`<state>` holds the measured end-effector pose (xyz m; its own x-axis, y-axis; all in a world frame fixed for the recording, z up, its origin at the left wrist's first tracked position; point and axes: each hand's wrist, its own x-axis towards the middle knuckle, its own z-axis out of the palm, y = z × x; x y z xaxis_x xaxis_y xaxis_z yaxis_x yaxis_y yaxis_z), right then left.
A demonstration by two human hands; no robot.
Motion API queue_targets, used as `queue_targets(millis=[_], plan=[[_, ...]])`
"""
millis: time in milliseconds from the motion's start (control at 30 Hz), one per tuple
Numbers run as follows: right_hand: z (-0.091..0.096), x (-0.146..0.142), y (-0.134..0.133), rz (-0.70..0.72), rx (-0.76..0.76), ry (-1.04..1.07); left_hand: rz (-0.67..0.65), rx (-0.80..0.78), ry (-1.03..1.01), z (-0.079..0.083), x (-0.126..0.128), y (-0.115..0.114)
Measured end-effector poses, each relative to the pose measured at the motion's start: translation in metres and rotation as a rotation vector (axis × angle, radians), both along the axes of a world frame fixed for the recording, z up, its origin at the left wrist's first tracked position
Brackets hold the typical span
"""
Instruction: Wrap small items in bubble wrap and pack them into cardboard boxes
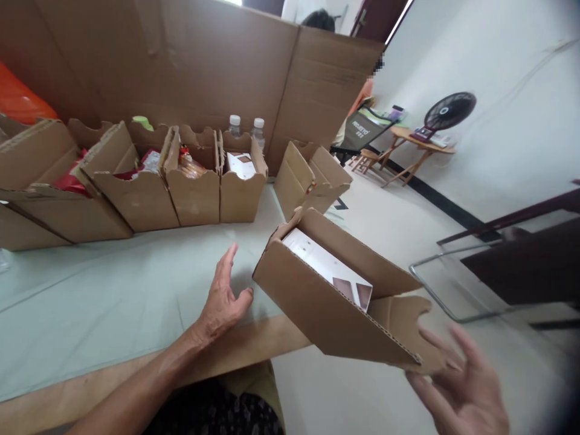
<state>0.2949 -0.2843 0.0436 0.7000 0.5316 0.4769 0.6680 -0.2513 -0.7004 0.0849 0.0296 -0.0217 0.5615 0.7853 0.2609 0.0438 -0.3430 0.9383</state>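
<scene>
While a row of cardboard bins [194, 196] stands along the far left side of the counter [113, 290], red packets [75, 181] show inside the leftmost ones and a white box [242, 166] sits in the last. My left hand [224, 305] is spread over the counter on the near side, thumb apart from the fingers, just beside the carton I hold. Behind the row's right end are capped bottles [234, 125], and farther right stands a separate bin [292, 181]. Tilted at the counter's right edge is the open carton [317, 302], with a white package [317, 257] inside; I cannot tell whether it touches the counter. My right hand [471, 393] pinches its low near-right end between thumb and fingers. On the far right, a black fan [450, 115] stands before the wall.
</scene>
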Motion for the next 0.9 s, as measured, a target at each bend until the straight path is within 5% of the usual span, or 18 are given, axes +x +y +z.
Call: queue_targets(millis=[100, 200, 367, 500, 633, 733, 900], plan=[[-0.028, 0.002, -0.024, 0.011, 0.039, 0.209, -0.155, -0.045, -0.016, 0.007, 0.007, -0.019], [-0.049, -0.001, -0.013, 0.026, -0.153, 0.228, -0.200, -0.107, -0.041, 0.013, 0.015, -0.033], [-0.037, -0.010, 0.073, 0.140, -0.267, 0.192, -0.008, -0.241, -0.176, 0.017, 0.000, -0.028], [-0.016, -0.005, 0.169, 0.365, -0.210, 0.205, 0.197, -0.206, -0.238, 0.018, -0.030, 0.006], [-0.020, -0.001, 0.250, 0.526, -0.106, 0.239, 0.341, -0.121, -0.251, 0.017, -0.051, 0.041], [-0.034, -0.007, 0.278, 0.525, -0.023, 0.274, 0.371, -0.113, -0.202, 0.007, -0.060, 0.056], [-0.057, -0.019, 0.278, 0.444, -0.103, 0.319, 0.386, -0.227, -0.122, -0.016, -0.065, 0.057]])
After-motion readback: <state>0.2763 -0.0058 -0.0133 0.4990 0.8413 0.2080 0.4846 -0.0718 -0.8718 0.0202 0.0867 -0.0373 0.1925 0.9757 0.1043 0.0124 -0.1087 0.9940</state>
